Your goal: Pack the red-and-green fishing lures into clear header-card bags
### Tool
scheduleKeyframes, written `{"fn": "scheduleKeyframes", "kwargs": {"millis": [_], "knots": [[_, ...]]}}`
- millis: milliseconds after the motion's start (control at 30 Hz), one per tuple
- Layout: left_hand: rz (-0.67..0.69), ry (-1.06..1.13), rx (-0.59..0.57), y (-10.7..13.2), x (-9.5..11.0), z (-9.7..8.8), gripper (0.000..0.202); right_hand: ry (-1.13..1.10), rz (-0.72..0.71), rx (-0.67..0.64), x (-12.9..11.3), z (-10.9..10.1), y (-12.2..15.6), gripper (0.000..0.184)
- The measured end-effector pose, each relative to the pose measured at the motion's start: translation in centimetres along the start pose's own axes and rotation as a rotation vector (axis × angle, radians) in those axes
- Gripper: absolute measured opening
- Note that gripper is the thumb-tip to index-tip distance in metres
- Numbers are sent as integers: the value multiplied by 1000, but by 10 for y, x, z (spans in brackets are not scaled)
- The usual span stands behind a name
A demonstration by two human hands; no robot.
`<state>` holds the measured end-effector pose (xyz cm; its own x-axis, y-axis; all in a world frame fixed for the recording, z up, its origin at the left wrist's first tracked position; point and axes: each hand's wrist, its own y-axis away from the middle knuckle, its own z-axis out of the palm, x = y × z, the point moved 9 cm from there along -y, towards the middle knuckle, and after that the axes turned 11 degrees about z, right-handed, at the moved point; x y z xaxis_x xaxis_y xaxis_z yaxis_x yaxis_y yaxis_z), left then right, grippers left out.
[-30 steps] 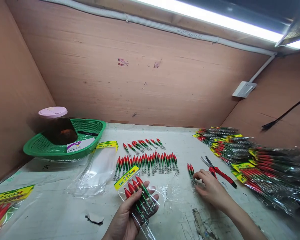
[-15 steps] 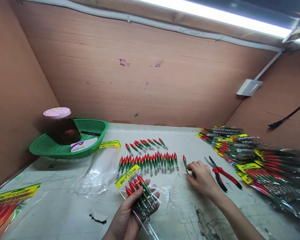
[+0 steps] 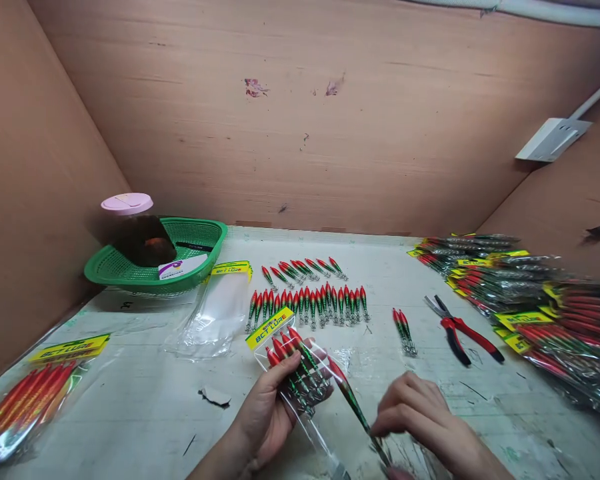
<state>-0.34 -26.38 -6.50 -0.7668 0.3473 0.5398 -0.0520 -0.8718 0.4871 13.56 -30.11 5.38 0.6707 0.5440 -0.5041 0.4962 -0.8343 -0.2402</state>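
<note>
My left hand [image 3: 267,417] is closed around a clear plastic bag [image 3: 300,377] with a yellow header card, holding several red-and-green fishing lures. My right hand [image 3: 420,417] pinches one more red-and-green lure [image 3: 350,397] by its hook end, its red tip pointing at the bag's open side. Two loose lures [image 3: 404,330] lie on the table just beyond my right hand. Farther back, rows of loose lures [image 3: 307,303] lie side by side.
Red-handled pliers [image 3: 463,330] lie right of the loose lures. Filled lure packs are heaped at the right [image 3: 525,300], one more at the left edge [image 3: 35,383]. Empty bags [image 3: 217,313] lie beside a green basket [image 3: 130,277] with a pink-lidded jar [image 3: 135,227].
My right hand came back from the loose lures toward me carrying one lure to the bag. The view tilted down, so the ceiling light left the frame.
</note>
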Motion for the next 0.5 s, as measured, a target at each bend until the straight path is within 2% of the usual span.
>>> {"fn": "scheduleKeyframes", "kwargs": {"millis": [100,200,333,500], "knots": [[6,-12,0,1,-3,1,35,158,-33,185,-3,-6,-6,22],[17,-12,-32,0,-4,3,30,214,-62,309,-5,-8,-6,24],[29,-10,-83,-1,-2,5,27,216,-40,331,-4,-7,-7,12],[22,-23,-117,2,-1,10,28,167,0,380,-7,-10,-9,13]]}}
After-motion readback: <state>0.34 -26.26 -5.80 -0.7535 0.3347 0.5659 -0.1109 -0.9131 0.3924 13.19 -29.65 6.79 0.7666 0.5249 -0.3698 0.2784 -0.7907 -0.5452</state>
